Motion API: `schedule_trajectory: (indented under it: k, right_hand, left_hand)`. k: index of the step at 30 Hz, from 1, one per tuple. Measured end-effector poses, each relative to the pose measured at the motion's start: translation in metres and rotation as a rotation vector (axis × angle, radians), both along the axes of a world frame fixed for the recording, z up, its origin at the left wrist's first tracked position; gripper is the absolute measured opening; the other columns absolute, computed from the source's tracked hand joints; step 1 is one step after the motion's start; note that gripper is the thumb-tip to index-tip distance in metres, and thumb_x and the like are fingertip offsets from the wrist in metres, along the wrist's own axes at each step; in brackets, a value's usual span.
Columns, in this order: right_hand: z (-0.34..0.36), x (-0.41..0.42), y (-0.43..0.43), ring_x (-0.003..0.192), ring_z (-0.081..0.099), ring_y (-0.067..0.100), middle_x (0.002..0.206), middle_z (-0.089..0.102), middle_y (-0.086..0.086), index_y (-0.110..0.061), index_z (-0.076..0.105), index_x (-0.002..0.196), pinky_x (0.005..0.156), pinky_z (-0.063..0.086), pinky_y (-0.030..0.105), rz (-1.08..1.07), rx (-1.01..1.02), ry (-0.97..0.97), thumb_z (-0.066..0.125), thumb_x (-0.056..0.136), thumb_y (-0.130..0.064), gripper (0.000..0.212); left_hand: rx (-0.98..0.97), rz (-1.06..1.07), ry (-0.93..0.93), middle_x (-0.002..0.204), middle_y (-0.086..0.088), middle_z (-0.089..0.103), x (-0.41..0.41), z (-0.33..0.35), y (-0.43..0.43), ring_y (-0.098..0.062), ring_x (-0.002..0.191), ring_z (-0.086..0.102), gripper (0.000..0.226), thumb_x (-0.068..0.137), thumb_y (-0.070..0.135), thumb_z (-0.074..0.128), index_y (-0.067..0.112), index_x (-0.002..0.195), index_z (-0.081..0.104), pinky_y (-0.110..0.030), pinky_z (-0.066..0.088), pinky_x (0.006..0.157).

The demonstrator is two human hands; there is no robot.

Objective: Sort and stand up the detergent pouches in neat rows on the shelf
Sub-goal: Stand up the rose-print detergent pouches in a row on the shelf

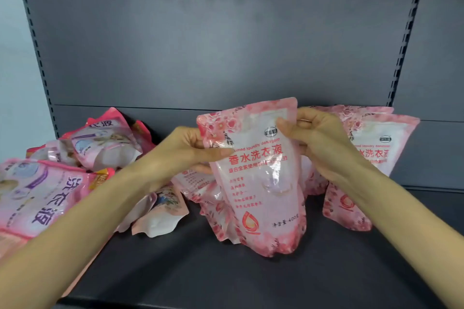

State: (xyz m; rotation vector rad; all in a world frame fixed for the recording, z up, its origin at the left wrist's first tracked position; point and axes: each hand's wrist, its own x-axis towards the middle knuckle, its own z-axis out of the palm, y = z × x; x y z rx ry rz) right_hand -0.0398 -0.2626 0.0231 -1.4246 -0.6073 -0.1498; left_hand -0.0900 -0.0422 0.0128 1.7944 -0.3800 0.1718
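Fingers (218, 152) of left hand (184, 149) and right hand (324, 138) pinch both top corners of the pink pouch (263, 190).

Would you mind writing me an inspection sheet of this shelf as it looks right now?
Surface: dark shelf, with pouches across its back half.
Job's things: rose-print pouch held upright in the middle; matching pouches standing at the right; purple-lettered pouches heaped and lying flat at the left.
Clutter: nothing seen.
Hands: left hand and right hand each pinch the rose-print pouch near its top.
Cables: nothing seen.
Surroundings: grey back panel; slotted uprights at both sides.
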Motion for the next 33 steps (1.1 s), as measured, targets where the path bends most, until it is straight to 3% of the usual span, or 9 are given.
schedule_trajectory:
  k: [5,10,16,19,21,23,25,28,33]
  right_hand:
    - [-0.004,0.002,-0.031,0.075,0.071,0.016,0.081,0.075,0.002,-0.014,0.069,0.088,0.064,0.059,0.028,-0.082,0.019,0.000,0.069,0.068,-0.019,0.020]
    - [-0.008,0.002,-0.057,0.076,0.071,0.015,0.082,0.075,0.002,-0.015,0.069,0.083,0.060,0.056,0.024,-0.174,0.065,0.009,0.075,0.047,-0.033,0.040]
    - [-0.019,0.003,-0.086,0.067,0.069,0.010,0.074,0.073,-0.001,-0.010,0.063,0.081,0.058,0.055,0.021,-0.294,0.063,0.017,0.075,0.052,-0.032,0.039]
    - [-0.024,0.003,-0.097,0.059,0.066,0.008,0.067,0.072,-0.002,-0.011,0.063,0.077,0.052,0.053,0.019,-0.354,0.079,-0.010,0.071,0.070,-0.018,0.012]
    - [-0.026,0.004,-0.103,0.058,0.066,0.008,0.064,0.071,-0.003,-0.011,0.063,0.076,0.051,0.052,0.019,-0.389,0.091,-0.025,0.069,0.068,-0.019,0.013]
    - [-0.028,0.004,-0.108,0.057,0.066,0.007,0.064,0.071,-0.004,-0.011,0.063,0.077,0.051,0.052,0.019,-0.423,0.097,-0.022,0.069,0.070,-0.018,0.012]
    - [-0.030,0.003,-0.113,0.058,0.066,0.006,0.066,0.072,-0.005,-0.014,0.064,0.076,0.050,0.052,0.018,-0.445,0.110,-0.025,0.075,0.066,-0.025,0.018]
    - [-0.033,0.003,-0.120,0.061,0.067,0.006,0.071,0.073,-0.005,-0.023,0.070,0.069,0.050,0.051,0.017,-0.468,0.103,-0.064,0.082,0.036,-0.056,0.048]
    - [-0.035,0.006,-0.125,0.064,0.069,0.007,0.074,0.074,-0.005,-0.029,0.072,0.068,0.052,0.053,0.018,-0.455,0.095,-0.094,0.082,0.033,-0.060,0.048]
  left_hand:
    - [-0.034,-0.050,0.011,0.089,-0.002,0.074,0.017,0.001,-0.027,-0.017,0.086,0.071,0.014,0.066,0.021,0.070,0.020,0.079,0.076,-0.025,0.058,0.072]
    - [-0.121,-0.063,0.034,0.093,-0.003,0.074,0.038,0.000,-0.057,-0.017,0.087,0.070,0.022,0.074,0.014,0.071,0.011,0.096,0.072,-0.024,0.056,0.070]
    - [-0.108,-0.051,0.010,0.094,-0.004,0.074,0.058,-0.010,-0.092,-0.015,0.090,0.070,0.028,0.075,0.015,0.073,0.003,0.100,0.069,-0.032,0.057,0.080]
    - [-0.097,-0.067,-0.022,0.076,0.008,0.073,0.062,-0.014,-0.106,-0.002,0.075,0.068,0.005,0.076,0.013,0.073,0.015,0.080,0.071,-0.017,0.053,0.063]
    - [-0.116,-0.097,-0.062,0.057,0.014,0.067,0.065,-0.014,-0.115,0.004,0.060,0.064,0.017,0.079,0.008,0.070,0.019,0.067,0.070,-0.011,0.049,0.055]
    - [-0.077,-0.130,-0.097,0.042,0.017,0.056,0.066,-0.015,-0.121,0.007,0.048,0.057,0.020,0.083,0.004,0.064,0.018,0.069,0.069,-0.010,0.049,0.056]
    - [-0.013,-0.162,-0.118,0.052,0.014,0.063,0.068,-0.014,-0.122,0.006,0.052,0.058,0.022,0.084,0.006,0.063,0.021,0.071,0.073,-0.013,0.049,0.061]
    - [0.051,-0.189,-0.103,0.093,0.001,0.072,0.077,-0.017,-0.121,-0.001,0.075,0.067,0.018,0.082,0.010,0.066,0.013,0.100,0.068,-0.016,0.052,0.064]
    - [0.064,-0.174,-0.120,0.099,-0.003,0.072,0.085,-0.019,-0.124,-0.008,0.081,0.068,0.020,0.081,0.012,0.068,0.011,0.101,0.068,-0.020,0.056,0.068]
